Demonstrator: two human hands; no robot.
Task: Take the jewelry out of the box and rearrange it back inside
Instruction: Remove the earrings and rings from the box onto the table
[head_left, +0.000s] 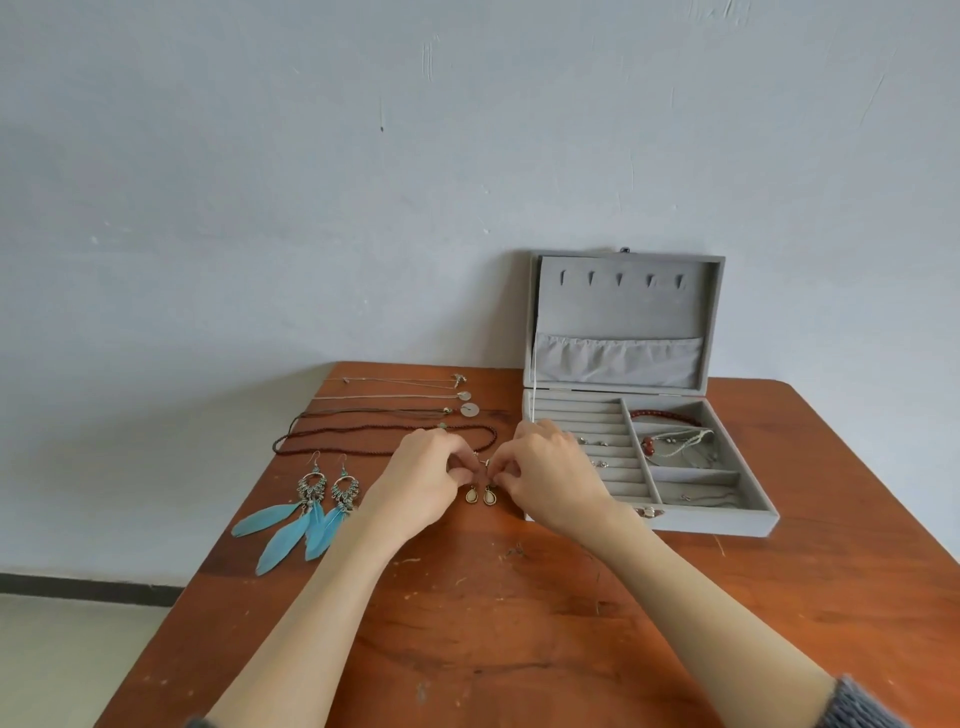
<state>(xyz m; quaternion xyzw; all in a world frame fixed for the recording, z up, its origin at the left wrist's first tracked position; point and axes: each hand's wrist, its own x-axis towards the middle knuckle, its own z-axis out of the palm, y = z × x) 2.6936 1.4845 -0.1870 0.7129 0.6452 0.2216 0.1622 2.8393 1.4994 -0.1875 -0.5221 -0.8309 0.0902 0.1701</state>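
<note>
A grey velvet jewelry box (748, 512) stands open at the right of the table. Inside lie a red bead bracelet (660, 414), a corded bracelet (675, 444) and small rings (597, 462) in the slots. Left of the box, two small teardrop earrings (480, 494) lie side by side on the wood. My left hand (421, 483) pinches the top of the left one. My right hand (545, 478) pinches the top of the right one. A pair of blue feather earrings (301, 519) lies further left. Several necklaces (384, 415) are laid out in rows behind.
The brown wooden table (493, 623) stands against a pale wall. Its left edge runs close beside the feather earrings, with floor beyond. The box lid (623, 312) stands upright against the wall, with hooks and a pocket inside.
</note>
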